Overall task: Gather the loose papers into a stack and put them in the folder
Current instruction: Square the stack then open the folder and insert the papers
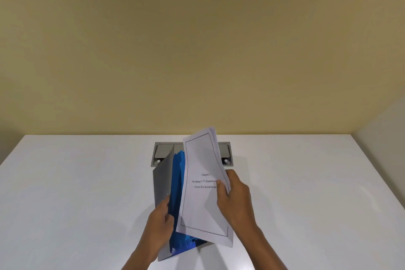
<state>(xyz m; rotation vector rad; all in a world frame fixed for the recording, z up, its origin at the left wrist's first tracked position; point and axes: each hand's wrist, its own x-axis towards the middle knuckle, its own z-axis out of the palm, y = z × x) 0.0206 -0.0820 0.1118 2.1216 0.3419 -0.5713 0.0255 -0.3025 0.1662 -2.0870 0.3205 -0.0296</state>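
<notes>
A stack of white printed papers [202, 195] is held upright and tilted above the table, gripped at its right edge by my right hand [235, 195]. The top sheet shows a thin black border and a few lines of text. Just left of it stands the folder [162, 184], grey outside and blue inside [177, 193], opened up. My left hand [158, 219] grips the folder's grey front cover near its lower edge and holds it apart from the blue inner side. The papers' lower corner overlaps the blue interior; whether it sits inside the folder is unclear.
The white table [76, 193] spreads left and right of the hands. A grey metal cable hatch [224, 151] is set into the table behind the folder. A yellow wall rises at the table's far edge.
</notes>
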